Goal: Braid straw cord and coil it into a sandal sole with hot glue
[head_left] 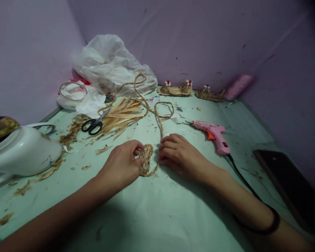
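A small oval coil of braided straw cord (147,158) stands between my hands at the middle of the table. My left hand (124,161) pinches its left edge between thumb and fingers. From the coil's lower end the straw cord (159,123) curves rightward to my right hand (176,154), whose curled fingers close on it. Beyond that hand the cord runs away from me in loose loops. To the right lies a pink glue gun (211,133) with an orange trigger, its nozzle pointing left.
Black-handled scissors (95,124) rest beside dry straw strips (122,114). A white teapot (28,150) lies at left, near a glass jar (72,95). A plastic bag (112,66) and small woven slippers (175,91) with beads sit at the back wall. A dark phone-like slab (286,185) lies right.
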The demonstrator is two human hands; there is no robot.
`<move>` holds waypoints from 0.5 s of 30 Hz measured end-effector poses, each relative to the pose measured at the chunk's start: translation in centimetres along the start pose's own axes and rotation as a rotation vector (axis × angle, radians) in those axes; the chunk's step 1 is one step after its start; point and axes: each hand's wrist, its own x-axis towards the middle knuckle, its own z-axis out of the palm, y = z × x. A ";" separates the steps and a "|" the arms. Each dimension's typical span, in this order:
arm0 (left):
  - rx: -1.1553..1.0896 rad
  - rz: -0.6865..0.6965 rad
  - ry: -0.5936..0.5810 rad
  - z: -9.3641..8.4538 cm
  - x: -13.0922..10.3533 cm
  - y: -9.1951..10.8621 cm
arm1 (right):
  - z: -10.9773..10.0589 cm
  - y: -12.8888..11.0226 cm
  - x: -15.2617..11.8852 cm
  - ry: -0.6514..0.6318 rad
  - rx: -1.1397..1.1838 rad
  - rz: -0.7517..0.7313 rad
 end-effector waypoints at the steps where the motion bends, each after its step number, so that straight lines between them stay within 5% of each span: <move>1: 0.015 0.028 -0.023 0.1 0.0 0.0 | -0.1 -0.3 -0.2 0.001 -0.012 0.003; 15: 0.027 0.081 -0.105 0.6 -0.1 0.1 | 0.6 -2.2 -2.5 0.060 -0.036 -0.003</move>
